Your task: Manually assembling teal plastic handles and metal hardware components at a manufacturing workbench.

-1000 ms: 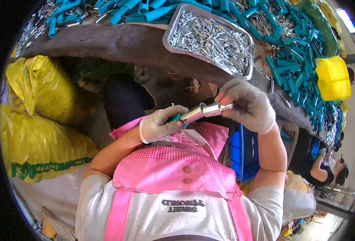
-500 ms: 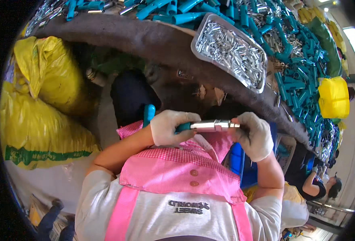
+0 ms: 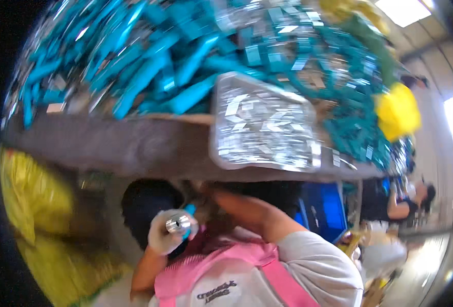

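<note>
My left hand (image 3: 166,234), in a white glove, is closed around a teal-handled piece with a silver metal end (image 3: 178,223) that points toward the camera. It is held low in front of my pink apron (image 3: 226,266). My right forearm (image 3: 247,212) stretches forward and up toward the brown table edge (image 3: 134,148). Its hand is lost in the dark under that edge. A metal tray (image 3: 221,153) of small silver parts sits on the table just above. The picture is blurred.
A big heap of teal handles (image 3: 149,66) covers the table behind the tray. A yellow container (image 3: 398,110) stands at the right. Yellow sacks (image 3: 37,204) lie at my left, a blue crate (image 3: 323,210) under the table, and another person (image 3: 416,199) at far right.
My right hand has let go of the piece and its arm has reached toward the table. The left hand now holds the piece alone, turned end-on. The view has swung upward.
</note>
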### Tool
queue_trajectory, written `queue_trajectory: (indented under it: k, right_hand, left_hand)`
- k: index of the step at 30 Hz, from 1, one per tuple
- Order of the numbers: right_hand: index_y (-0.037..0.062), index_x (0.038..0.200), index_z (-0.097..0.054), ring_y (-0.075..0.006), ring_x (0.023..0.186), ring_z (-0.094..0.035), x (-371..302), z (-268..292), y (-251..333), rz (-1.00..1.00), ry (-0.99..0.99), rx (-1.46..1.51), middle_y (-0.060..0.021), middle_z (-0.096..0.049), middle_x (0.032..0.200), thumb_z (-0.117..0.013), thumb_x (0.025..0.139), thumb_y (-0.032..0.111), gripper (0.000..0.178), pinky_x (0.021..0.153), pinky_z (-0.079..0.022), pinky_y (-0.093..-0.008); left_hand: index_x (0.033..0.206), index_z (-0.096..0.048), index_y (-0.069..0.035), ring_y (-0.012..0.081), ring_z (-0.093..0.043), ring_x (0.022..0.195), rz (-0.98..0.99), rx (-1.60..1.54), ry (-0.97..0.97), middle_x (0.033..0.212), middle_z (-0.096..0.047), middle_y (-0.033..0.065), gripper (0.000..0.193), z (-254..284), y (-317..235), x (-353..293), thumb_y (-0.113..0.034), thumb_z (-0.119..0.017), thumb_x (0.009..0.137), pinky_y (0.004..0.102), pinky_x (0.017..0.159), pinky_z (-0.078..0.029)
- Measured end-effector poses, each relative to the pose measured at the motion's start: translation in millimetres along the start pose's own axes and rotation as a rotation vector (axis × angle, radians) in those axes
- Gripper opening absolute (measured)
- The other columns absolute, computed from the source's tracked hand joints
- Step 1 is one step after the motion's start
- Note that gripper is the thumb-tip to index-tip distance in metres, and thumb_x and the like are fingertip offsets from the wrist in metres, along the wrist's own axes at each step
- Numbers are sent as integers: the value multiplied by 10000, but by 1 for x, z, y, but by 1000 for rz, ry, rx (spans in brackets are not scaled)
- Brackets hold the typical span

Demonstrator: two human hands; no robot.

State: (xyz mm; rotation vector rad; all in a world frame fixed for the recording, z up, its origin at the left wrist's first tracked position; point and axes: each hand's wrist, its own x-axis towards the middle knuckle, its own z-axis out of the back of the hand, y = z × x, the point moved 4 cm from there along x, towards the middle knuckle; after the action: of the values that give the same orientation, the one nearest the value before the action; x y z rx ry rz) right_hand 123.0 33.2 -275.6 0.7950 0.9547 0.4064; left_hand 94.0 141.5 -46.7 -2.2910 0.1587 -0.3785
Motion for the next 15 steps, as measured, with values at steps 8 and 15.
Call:
queue_trajectory:
  k: [8,15]
  right_hand:
    - [71,1005,-605,-214,859,-550,43,-157,21,179,409,62,-111,-598,996,-532,849,259,255,760,-441,-366]
    - [76,1050,-589,-227,903,-551,116,-87,1,294,202,11,-125,-587,1040,-530,838,246,278,796,-436,-375]
  left_hand:
    - [945,-612,47,239,-626,762,-39,15,-38,835,-637,144,311,52,-15,-5,-189,-698,762,309,680,-473]
    - [1004,-638,21,156,-623,760,422,-25,-250,813,-654,87,332,64,44,-76,-113,-742,718,264,663,-470]
